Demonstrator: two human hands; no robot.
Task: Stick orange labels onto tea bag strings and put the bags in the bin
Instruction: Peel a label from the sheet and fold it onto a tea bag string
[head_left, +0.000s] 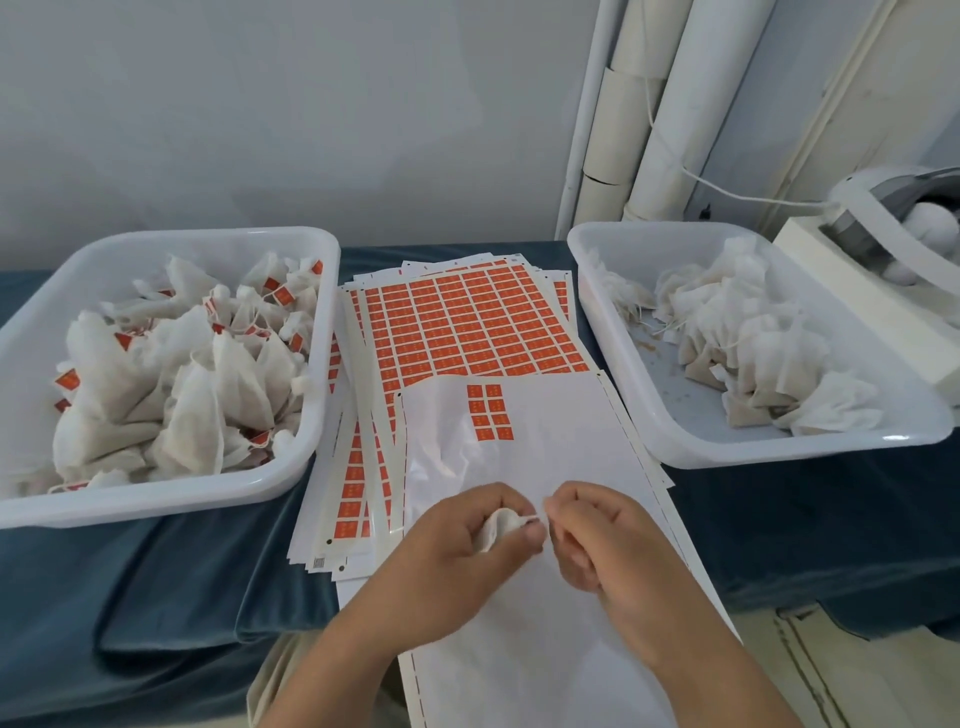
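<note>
Blue cloth (156, 597) covers the desk in front of a grey wall, with white pipes (670, 104) at the upper right of the frame.

Middle left: a white bin (171, 501) piled with labelled bags (208, 374), many of them showing an orange tag on the string. Middle right: a second tray (727, 457) holding plain bags (748, 332) with no orange on them; part of its floor shows bare.

Centre: a full sheet (467, 322) of orange labels lies on a stack of further sheets. Overlapping it from below is a nearly stripped sheet (545, 457) with only a small block of labels (490, 419) left near its top.

Lower centre, over the stripped sheet: the left hand (457, 540) is curled round one tea bag (496, 527), and the right hand (597, 540) pinches the bag's string (535, 516) between thumb and fingertips. No orange shows on this string. Whether a label is already between the fingers cannot be told.

Progress, as judged from the layout: a large share of the batch appears to be tagged and binned. The bag in hand seems to be at the string-handling stage, before its label is on. The pile at the right remains, with ample labels to cover it.
</note>
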